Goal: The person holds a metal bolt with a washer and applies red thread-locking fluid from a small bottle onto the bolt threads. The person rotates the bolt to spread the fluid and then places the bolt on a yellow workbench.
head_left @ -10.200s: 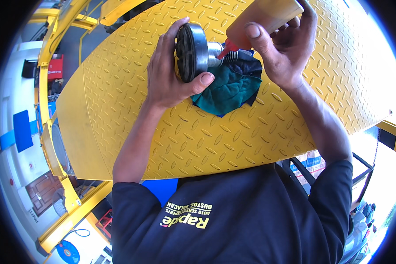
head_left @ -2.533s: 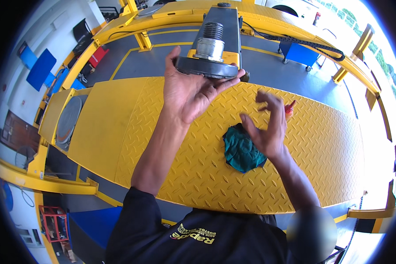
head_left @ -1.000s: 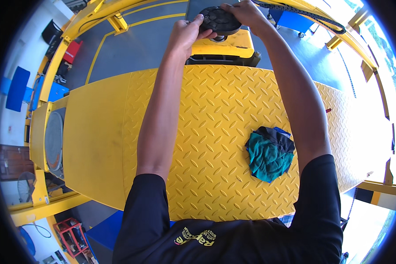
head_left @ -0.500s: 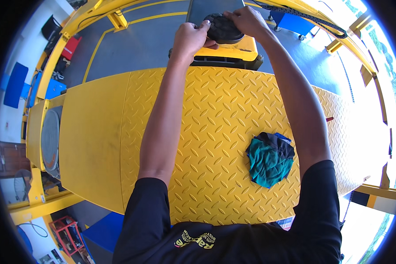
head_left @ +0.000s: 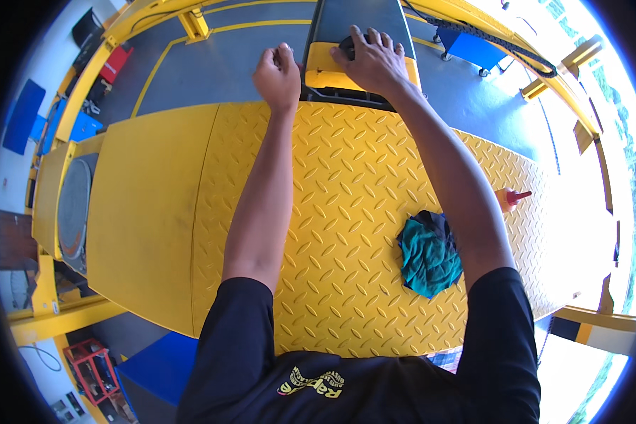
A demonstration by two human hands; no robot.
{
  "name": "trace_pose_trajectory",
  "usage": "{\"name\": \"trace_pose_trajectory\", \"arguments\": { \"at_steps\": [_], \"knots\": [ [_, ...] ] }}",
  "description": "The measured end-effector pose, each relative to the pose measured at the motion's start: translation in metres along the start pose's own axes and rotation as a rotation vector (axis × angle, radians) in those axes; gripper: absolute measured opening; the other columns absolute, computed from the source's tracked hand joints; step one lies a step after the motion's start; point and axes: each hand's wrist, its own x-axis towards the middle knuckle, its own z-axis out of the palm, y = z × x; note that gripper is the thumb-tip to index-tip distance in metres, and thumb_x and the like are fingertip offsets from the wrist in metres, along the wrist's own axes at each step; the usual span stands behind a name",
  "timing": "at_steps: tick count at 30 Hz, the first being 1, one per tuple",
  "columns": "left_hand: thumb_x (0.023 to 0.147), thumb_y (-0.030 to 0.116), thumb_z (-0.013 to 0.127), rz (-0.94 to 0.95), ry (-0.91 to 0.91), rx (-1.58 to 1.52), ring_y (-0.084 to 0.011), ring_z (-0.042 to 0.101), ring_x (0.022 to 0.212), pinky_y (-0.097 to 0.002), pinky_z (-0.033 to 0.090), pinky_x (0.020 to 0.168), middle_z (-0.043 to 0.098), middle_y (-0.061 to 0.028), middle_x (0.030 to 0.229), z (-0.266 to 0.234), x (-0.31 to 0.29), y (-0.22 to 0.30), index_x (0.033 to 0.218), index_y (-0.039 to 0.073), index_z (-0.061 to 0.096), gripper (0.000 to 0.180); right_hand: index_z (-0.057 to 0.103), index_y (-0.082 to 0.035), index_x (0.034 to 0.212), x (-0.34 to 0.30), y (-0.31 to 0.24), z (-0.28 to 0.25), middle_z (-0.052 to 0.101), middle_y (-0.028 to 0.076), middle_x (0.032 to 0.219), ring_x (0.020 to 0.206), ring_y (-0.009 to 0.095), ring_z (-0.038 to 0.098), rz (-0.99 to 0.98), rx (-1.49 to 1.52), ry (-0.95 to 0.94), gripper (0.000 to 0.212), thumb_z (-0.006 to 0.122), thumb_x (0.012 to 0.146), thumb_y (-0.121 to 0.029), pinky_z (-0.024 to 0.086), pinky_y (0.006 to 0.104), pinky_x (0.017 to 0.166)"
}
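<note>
On the black top of a yellow-edged raised block (head_left: 325, 58), beyond the deck's far edge, sits a round black dish-like piece (head_left: 347, 47), mostly covered by my right hand (head_left: 374, 62). That hand lies over it with its fingers spread, and the black shows between thumb and forefinger. My left hand (head_left: 278, 79) is held up just left of the block, apart from the round piece. Its fingers are curled in, and whatever may be inside them is hidden. A crumpled green and dark cloth (head_left: 430, 260) lies on the yellow tread plate (head_left: 346, 212), beside my right forearm.
A small bottle with a red nozzle (head_left: 509, 199) shows on the plate, partly behind my right forearm. Yellow lift beams (head_left: 544, 58) frame the far right. A blue wheeled cart (head_left: 466, 51) stands beyond. At left is a grey round turntable (head_left: 74, 205).
Both hands were gripping the round black piece. The left hand has come off it and moved left and nearer, while the piece now sits on the block under my right hand.
</note>
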Motion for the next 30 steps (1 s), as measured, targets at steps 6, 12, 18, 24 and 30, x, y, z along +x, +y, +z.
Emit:
{"name": "trace_pose_trajectory", "arguments": {
  "at_steps": [6,12,18,24,30],
  "knots": [
    [0.111,0.028,0.064,-0.211,0.012,-0.105,-0.0187,0.072,0.064,-0.0352,0.056,0.067,0.075,-0.0073,0.069,0.007,0.001,-0.004,0.101,-0.002,0.075,0.033,0.054,-0.024,0.169,0.006,0.055,-0.012,0.056,0.014,0.169,0.155,0.04,0.054,-0.643,0.106,-0.025,0.066,0.069,0.11,-0.05,0.041,0.0512,0.131],
    [0.11,0.039,0.064,-0.092,0.03,0.259,-0.0466,0.079,0.086,-0.0562,0.063,0.081,0.08,-0.0262,0.095,0.031,-0.003,-0.044,0.104,0.001,0.076,0.04,0.08,-0.002,0.123,0.002,-0.018,0.011,0.081,0.027,0.116,0.109,0.045,0.078,-0.064,-0.266,0.302,0.066,0.058,0.11,-0.062,0.06,0.0555,0.101],
    [0.108,0.038,0.062,-0.091,-0.307,0.147,-0.0496,0.078,0.097,-0.0604,0.061,0.088,0.08,-0.0284,0.099,0.01,-0.01,0.01,0.107,0.002,0.075,0.039,0.078,-0.007,0.134,0.069,0.023,-0.03,0.081,0.02,0.126,0.115,0.034,0.078,-0.196,-0.327,-0.562,0.06,0.06,0.111,-0.059,0.06,0.0477,0.102],
    [0.108,0.037,0.057,-0.029,-0.248,0.205,-0.0463,0.08,0.086,-0.0584,0.064,0.086,0.081,-0.025,0.09,0.039,-0.007,-0.001,0.107,0.004,0.076,0.038,0.05,-0.019,0.17,0.044,0.055,-0.042,0.065,0.018,0.157,0.15,0.034,0.06,-0.54,0.006,-0.513,0.068,0.064,0.113,-0.053,0.045,0.0498,0.128],
    [0.106,0.035,0.058,-0.164,-0.329,0.141,-0.047,0.081,0.09,-0.0571,0.065,0.091,0.082,-0.0295,0.103,0.031,-0.005,0.012,0.107,0.004,0.078,0.037,0.068,-0.009,0.15,0.088,0.072,-0.036,0.073,0.018,0.135,0.122,0.031,0.07,-0.135,-0.198,-0.729,0.04,0.062,0.117,-0.031,0.055,0.042,0.104]
  ]
}}
